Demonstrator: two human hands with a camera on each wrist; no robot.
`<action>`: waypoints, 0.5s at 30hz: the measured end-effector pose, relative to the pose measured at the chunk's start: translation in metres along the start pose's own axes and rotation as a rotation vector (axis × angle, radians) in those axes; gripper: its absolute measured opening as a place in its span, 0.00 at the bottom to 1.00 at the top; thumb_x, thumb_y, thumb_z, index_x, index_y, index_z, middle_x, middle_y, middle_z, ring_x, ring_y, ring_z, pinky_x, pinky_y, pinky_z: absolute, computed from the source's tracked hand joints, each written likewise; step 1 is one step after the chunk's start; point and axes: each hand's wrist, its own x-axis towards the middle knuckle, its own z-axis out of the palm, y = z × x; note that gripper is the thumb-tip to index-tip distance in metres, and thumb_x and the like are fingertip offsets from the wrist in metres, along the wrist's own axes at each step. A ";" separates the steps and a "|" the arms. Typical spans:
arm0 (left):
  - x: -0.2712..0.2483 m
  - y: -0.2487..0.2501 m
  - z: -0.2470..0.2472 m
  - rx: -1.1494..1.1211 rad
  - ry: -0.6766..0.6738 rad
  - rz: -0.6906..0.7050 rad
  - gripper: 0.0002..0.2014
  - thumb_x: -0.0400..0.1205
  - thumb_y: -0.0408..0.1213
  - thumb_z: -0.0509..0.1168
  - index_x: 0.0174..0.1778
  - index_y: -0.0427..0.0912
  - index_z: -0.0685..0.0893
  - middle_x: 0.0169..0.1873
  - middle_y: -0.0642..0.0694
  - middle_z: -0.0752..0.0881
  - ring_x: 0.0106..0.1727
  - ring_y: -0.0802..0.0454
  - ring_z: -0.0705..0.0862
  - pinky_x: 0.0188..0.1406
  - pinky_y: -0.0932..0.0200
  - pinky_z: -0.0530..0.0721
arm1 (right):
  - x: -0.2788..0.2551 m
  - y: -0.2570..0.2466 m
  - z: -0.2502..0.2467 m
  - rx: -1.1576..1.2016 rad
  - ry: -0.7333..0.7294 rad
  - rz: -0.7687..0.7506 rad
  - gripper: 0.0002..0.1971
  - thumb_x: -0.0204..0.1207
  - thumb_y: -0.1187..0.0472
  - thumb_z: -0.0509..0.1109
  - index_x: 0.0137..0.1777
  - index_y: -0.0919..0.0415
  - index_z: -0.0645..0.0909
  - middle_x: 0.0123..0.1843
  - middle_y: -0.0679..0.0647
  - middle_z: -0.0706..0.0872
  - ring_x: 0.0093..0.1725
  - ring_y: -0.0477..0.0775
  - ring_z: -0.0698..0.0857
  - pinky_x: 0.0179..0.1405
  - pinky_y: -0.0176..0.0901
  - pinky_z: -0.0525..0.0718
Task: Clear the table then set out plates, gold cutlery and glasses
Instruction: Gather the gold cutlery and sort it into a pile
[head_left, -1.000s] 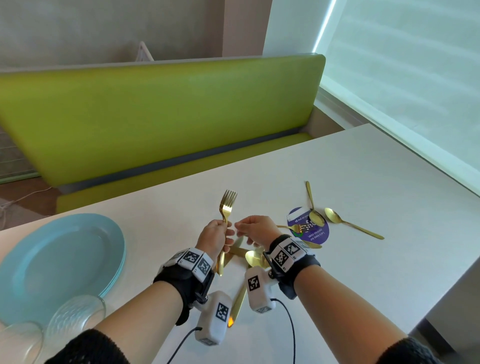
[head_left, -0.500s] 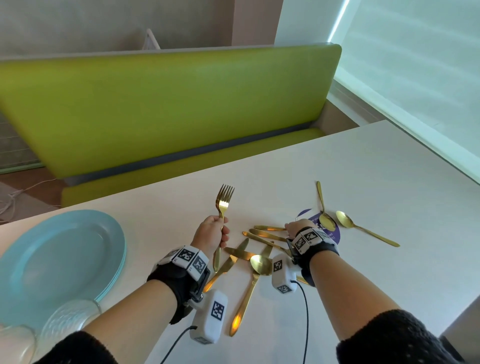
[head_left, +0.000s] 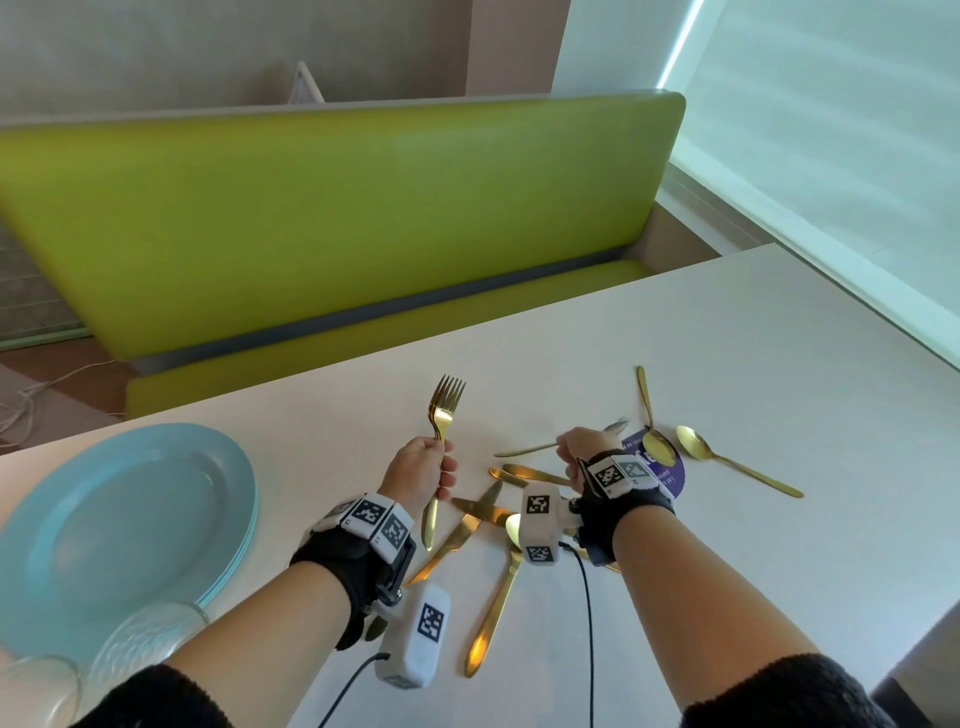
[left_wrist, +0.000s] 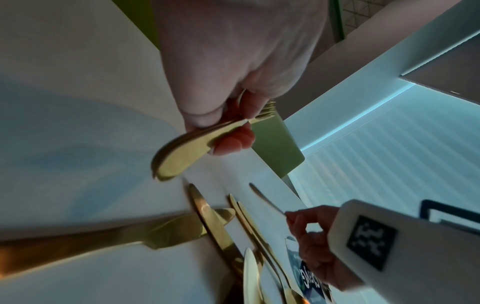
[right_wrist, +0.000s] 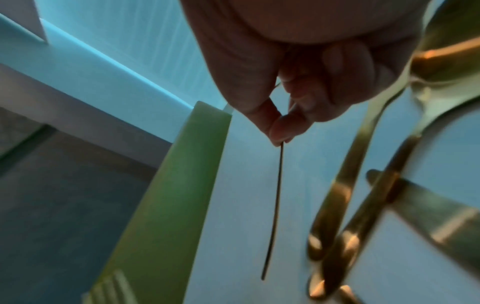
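My left hand (head_left: 434, 470) grips a gold fork (head_left: 445, 410) by the handle and holds it upright, tines up, above the white table (head_left: 753, 338). The left wrist view shows its fingers (left_wrist: 233, 139) curled round the handle (left_wrist: 182, 152). My right hand (head_left: 566, 449) pinches a thin gold piece of cutlery (head_left: 524, 450) between thumb and fingertips (right_wrist: 281, 131), just above the table; its handle (right_wrist: 275, 205) points left. Between my hands lie several gold knives (head_left: 462, 530) and a spoon (head_left: 498, 597). Two more gold spoons (head_left: 727, 462) lie to the right. Light blue plates (head_left: 119, 519) are stacked at the left, with two glasses (head_left: 145, 644) in front of them.
A round purple coaster (head_left: 672, 470) lies under one spoon by my right wrist. A green bench (head_left: 337, 223) runs along the table's far side. A window with a blind (head_left: 831, 156) is at the right. The table's right edge is near my right forearm.
My right hand moved right, away from the left hand, to the cutlery by the coaster and took hold of one piece. My left hand kept its fork upright.
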 end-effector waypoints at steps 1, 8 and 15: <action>0.000 0.001 -0.001 0.002 0.005 0.000 0.10 0.87 0.32 0.50 0.45 0.38 0.76 0.32 0.43 0.77 0.30 0.52 0.74 0.28 0.60 0.72 | -0.004 -0.006 0.003 -0.003 -0.026 -0.022 0.10 0.78 0.64 0.65 0.36 0.54 0.72 0.37 0.48 0.76 0.32 0.44 0.76 0.26 0.34 0.78; -0.013 0.011 0.003 -0.075 -0.047 -0.023 0.11 0.87 0.32 0.51 0.43 0.38 0.76 0.38 0.40 0.81 0.34 0.46 0.81 0.33 0.55 0.80 | -0.061 -0.022 0.025 -0.251 -0.249 -0.316 0.12 0.74 0.58 0.74 0.31 0.59 0.79 0.25 0.50 0.75 0.21 0.45 0.69 0.18 0.32 0.67; -0.035 0.004 0.019 -0.069 -0.210 -0.082 0.10 0.88 0.35 0.53 0.46 0.37 0.77 0.39 0.37 0.83 0.37 0.44 0.85 0.37 0.51 0.86 | -0.076 0.008 0.031 -0.371 -0.378 -0.293 0.15 0.75 0.59 0.74 0.28 0.58 0.76 0.23 0.51 0.72 0.21 0.46 0.66 0.19 0.33 0.63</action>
